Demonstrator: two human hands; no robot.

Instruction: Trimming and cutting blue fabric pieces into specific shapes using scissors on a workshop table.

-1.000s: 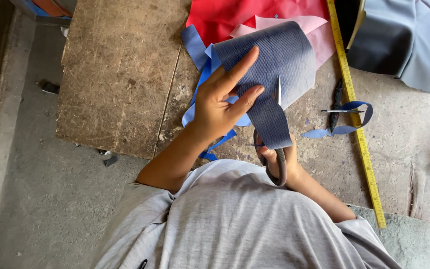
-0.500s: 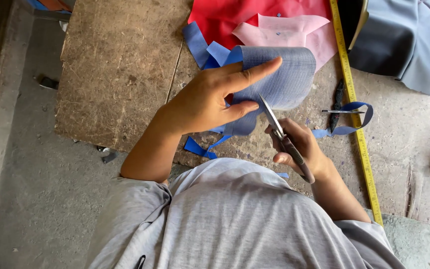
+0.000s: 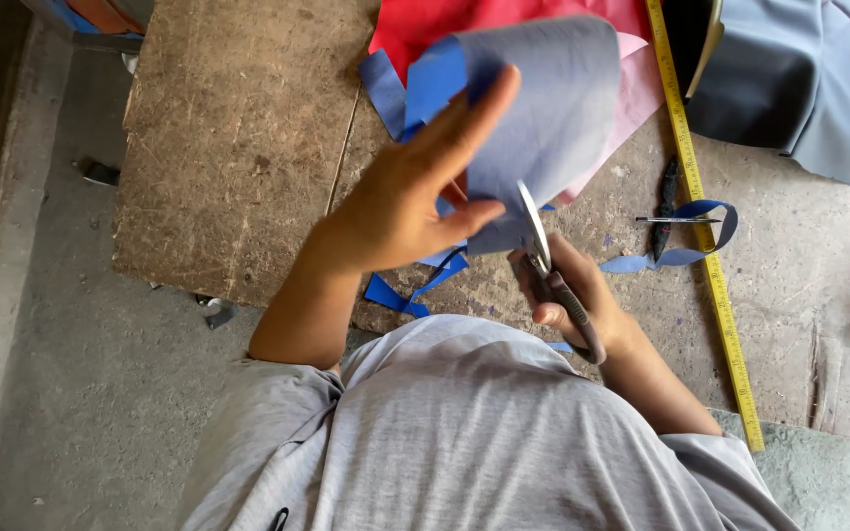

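Scissors cutting into a held-up piece of blue fabric

The left hand (image 3: 415, 197) holds the blue fabric (image 3: 543, 118) lifted above the worn table (image 3: 238, 147), thumb pinching its near edge, fingers spread against it. The right hand (image 3: 573, 295) is closed around the scissors (image 3: 543, 261), blades entering the fabric's lower edge. The cut looks midway; going on likely calls for keeping the cloth taut. A yellow measuring tape (image 3: 710, 265) lies to the right.
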